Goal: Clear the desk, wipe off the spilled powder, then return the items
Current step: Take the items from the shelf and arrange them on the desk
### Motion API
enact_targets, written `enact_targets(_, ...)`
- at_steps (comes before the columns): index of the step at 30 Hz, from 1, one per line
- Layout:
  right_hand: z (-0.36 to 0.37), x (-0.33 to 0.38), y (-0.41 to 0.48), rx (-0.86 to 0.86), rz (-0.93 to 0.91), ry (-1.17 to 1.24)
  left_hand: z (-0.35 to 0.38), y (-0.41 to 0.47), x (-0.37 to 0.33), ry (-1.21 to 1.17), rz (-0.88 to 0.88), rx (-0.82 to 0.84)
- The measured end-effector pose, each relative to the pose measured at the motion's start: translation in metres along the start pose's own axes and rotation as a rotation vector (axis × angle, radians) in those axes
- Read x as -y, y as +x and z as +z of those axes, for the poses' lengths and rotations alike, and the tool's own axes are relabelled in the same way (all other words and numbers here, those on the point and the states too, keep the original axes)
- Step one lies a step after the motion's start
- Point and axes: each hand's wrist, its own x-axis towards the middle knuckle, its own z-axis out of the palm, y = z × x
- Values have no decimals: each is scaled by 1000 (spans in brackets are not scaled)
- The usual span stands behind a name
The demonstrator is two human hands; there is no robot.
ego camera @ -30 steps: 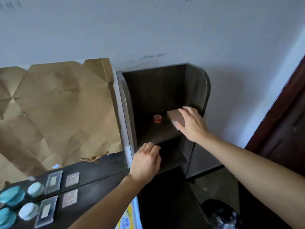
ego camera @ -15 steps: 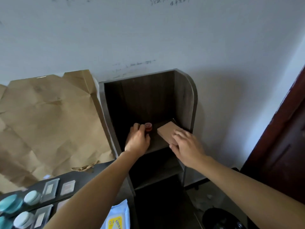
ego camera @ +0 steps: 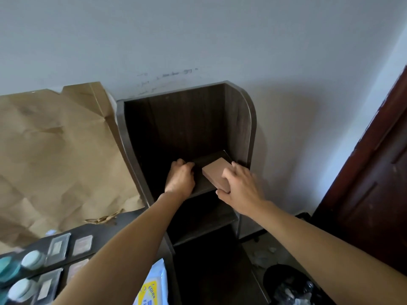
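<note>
On the shelf (ego camera: 203, 187), the tan box (ego camera: 217, 172) is pinched by the right hand (ego camera: 240, 190); fingers of the left hand (ego camera: 180, 179) are curled, contents hidden; cosmetics (ego camera: 57, 247) on the desk (ego camera: 105, 230) are judged uncleared.

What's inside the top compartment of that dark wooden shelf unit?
In the shelf unit, a flat pinkish-tan box sits at the right, gripped by the right hand. The left hand curls down beside it; anything beneath those fingers is covered. The back is too dark to tell.

Left hand (ego camera: 179, 178), right hand (ego camera: 241, 190) — bare; forearms (ego camera: 123, 245) bare down to frame edge.
</note>
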Motion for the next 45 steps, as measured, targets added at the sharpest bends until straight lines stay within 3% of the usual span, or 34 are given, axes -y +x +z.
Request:
enact_targets(6, 6, 7, -5, -83, 38, 15, -20, -78, 15, -58, 153, -185)
enact_targets(10, 32, 21, -41, -158, -109, 143, -34, -141, 41, -151, 176, -270)
enact_targets(16, 75, 68, -91, -63, -257, 218, -36, -226, 130, -117, -58, -184)
enact_targets(24, 155, 162, -105, 215, -308, 90, -47, -297, 249, -56, -326, -17)
enact_targets(34, 263, 294, -79, 394, -122, 43, -67, -334, 379, -61, -270, 157)
enact_targets(45, 345, 358, -32, 446, 172, -75, -33, -345, 429, -151, -291, 238)
